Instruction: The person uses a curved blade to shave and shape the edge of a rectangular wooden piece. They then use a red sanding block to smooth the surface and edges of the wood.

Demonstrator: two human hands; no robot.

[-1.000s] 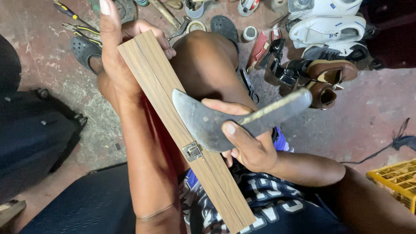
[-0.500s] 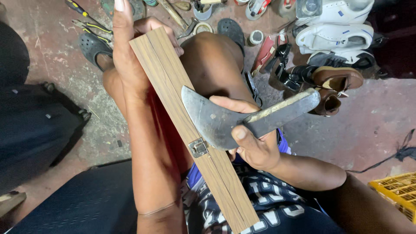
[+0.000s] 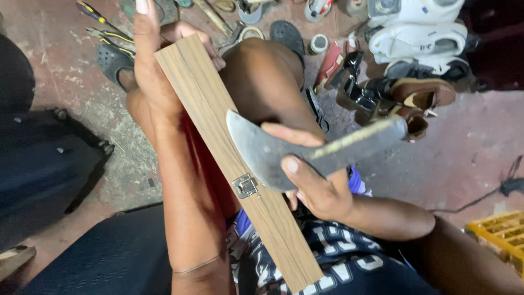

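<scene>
The right hand [image 3: 319, 188] grips a broad curved blade [image 3: 273, 153] near its spine, flat against a long wooden box [image 3: 229, 158] with a metal latch [image 3: 245, 186]. The box looks stiff and light; the blade looks heavy, sharp-edged, best held by its handle end. The left hand [image 3: 158, 71] clasps the box's far end. Beyond lie shoes [image 3: 417, 33], and a yellow crate [image 3: 499, 237] sits right of the right hand.

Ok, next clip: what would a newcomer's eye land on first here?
The long wooden board running diagonally through the middle, gripped at its far end by the left hand. Next, the broad curved blade that the right hand presses flat on the board just above a small metal clasp. Shoes and hand tools lie scattered on the floor beyond.
</scene>
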